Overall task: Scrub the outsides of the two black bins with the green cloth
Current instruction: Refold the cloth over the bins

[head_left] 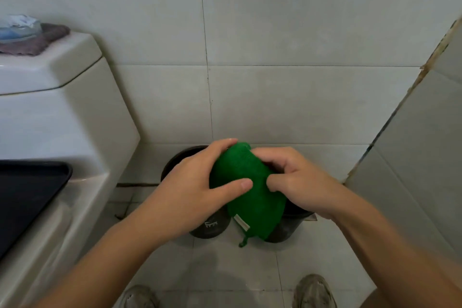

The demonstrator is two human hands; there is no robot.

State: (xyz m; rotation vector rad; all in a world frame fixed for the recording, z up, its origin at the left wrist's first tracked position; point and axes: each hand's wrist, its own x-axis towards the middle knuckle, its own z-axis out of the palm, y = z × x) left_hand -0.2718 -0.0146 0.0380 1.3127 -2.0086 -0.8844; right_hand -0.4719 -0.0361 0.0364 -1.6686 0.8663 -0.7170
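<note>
I have one wide-angle view, worn on the person's head, looking forward and steeply down. It sits close above both forearms, facing a tiled wall (275, 32) and floor (225, 270), with lines bowed at the edges. No second view overlaps it.

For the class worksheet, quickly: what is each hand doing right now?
Left hand: holds the green cloth, thumb and fingers around it.
Right hand: fingers curled, pinching the green cloth.

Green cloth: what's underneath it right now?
Two black bins stand on the floor under the green cloth, which both hands hold. Their insides are mostly covered.
</note>
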